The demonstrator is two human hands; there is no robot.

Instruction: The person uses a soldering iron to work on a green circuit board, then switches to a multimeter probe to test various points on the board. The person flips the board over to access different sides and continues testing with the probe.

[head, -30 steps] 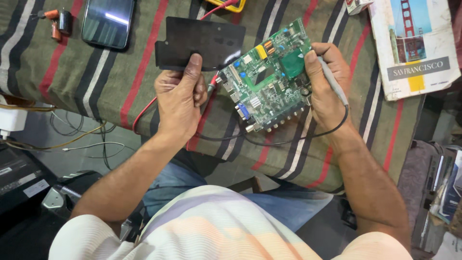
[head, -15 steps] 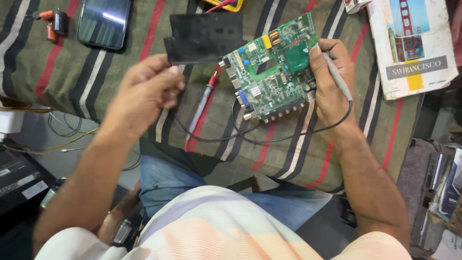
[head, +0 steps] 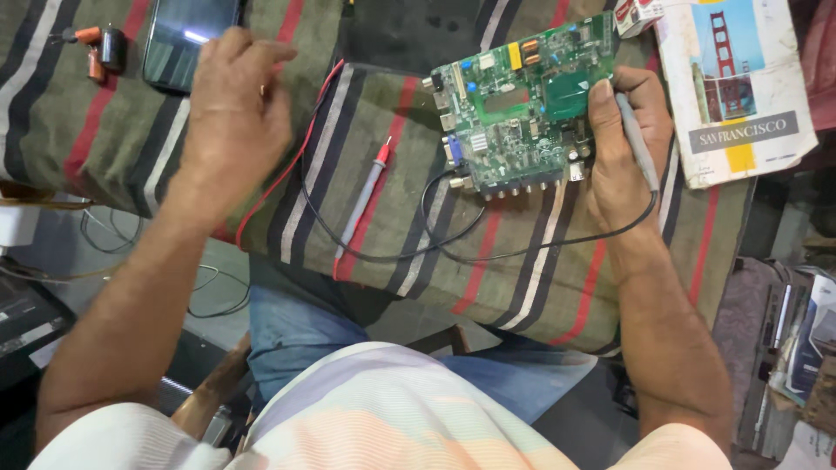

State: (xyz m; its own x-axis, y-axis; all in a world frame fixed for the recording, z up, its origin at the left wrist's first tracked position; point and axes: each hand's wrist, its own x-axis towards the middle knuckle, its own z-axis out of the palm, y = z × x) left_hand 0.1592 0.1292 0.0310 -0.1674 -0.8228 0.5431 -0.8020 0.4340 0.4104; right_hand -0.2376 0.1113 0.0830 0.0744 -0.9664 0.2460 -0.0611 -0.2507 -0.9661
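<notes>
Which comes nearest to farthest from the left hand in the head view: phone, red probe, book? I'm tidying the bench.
From the left hand:
1. Phone, just beside its fingers, top left.
2. Red probe, lying to its right.
3. Book, far right.

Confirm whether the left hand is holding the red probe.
No: the left hand hovers empty near the phone, while the red probe lies on the striped cloth.

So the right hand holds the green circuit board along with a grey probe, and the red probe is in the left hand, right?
Not quite. The head view shows the red probe lying on the striped cloth, and the left hand holding nothing. The right hand does hold the green circuit board and grey probe.
</notes>
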